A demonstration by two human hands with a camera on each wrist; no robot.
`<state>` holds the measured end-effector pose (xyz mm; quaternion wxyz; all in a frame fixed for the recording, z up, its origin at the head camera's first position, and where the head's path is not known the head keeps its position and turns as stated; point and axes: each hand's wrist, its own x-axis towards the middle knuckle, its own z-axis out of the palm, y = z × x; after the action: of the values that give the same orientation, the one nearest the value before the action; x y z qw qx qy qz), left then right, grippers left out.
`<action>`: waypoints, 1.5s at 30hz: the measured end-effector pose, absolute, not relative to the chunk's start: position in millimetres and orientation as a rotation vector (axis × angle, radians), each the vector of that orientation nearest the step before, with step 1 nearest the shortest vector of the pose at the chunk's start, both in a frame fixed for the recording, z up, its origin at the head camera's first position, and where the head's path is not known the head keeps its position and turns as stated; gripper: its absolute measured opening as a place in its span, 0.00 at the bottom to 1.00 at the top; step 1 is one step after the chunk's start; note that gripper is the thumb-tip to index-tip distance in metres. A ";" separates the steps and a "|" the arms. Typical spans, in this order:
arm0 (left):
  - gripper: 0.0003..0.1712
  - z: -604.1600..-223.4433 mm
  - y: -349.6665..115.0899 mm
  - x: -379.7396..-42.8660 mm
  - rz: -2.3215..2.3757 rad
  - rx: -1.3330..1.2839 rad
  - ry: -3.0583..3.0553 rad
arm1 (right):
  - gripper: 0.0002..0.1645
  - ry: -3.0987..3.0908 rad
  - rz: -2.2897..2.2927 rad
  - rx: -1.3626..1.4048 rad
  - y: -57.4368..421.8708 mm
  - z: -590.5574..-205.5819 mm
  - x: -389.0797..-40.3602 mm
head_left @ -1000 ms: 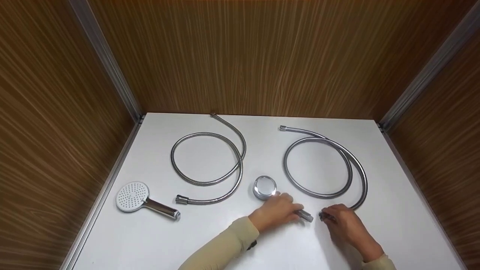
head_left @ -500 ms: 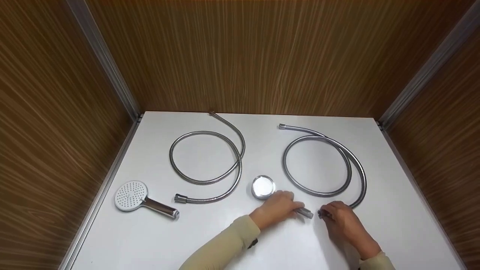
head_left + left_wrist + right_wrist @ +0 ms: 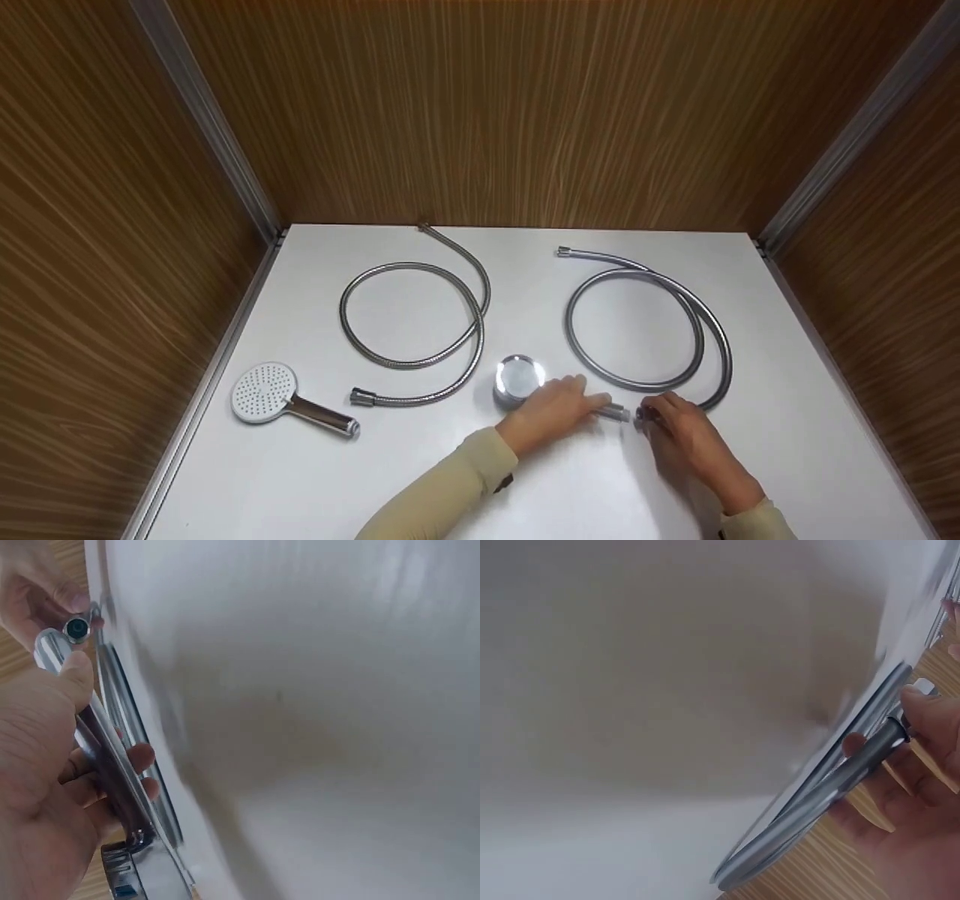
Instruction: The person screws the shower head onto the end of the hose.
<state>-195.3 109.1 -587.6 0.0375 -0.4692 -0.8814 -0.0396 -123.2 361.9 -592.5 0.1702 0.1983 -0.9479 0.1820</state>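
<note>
My left hand [image 3: 551, 411] grips the handle of a chrome shower head [image 3: 519, 377], its round head at the left and the handle's end pointing right. In the left wrist view the thumb lies along the handle [image 3: 109, 757] with fingers curled beneath. My right hand [image 3: 686, 435] pinches the end fitting of a grey shower hose [image 3: 722, 360]; in the right wrist view thumb and fingers hold the fitting [image 3: 924, 687]. The fitting's opening faces the handle end, with a small gap between them in the head view.
On the white table [image 3: 300, 480], a second shower head [image 3: 264, 393] with a white spray face lies at the left. A coiled metal hose [image 3: 409, 366] lies behind it. Wood-patterned panels [image 3: 480, 112] stand around the table's back and sides.
The shower head has tilted in my left hand, its handle end rising and moving slightly right toward the hose fitting. My right hand has lifted the fitting a little.
</note>
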 end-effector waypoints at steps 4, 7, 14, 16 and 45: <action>0.17 -585.3 108.1 -197.3 -0.108 -1.437 -2.708 | 0.27 -2.606 0.509 0.638 360.5 -590.9 -126.6; 0.15 -584.8 107.6 -198.2 -0.083 -1.442 -2.681 | 0.29 -2.563 0.490 0.672 359.5 -590.0 -128.5; 0.15 -580.9 106.7 -198.8 -0.026 -1.448 -2.669 | 0.31 -2.574 0.481 0.661 357.0 -588.0 -131.0; 0.15 -579.2 106.7 -199.1 -0.012 -1.447 -2.678 | 0.31 -2.580 0.491 0.645 355.8 -587.8 -131.0; 0.22 -563.8 104.3 -204.8 0.082 -1.366 -2.710 | 0.21 -2.683 0.615 0.567 344.8 -576.9 -136.1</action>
<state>-204.8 104.3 -563.8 0.0530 -0.4492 -0.8914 0.0269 -136.1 344.8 -576.9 0.1650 0.1990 -0.9416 0.2157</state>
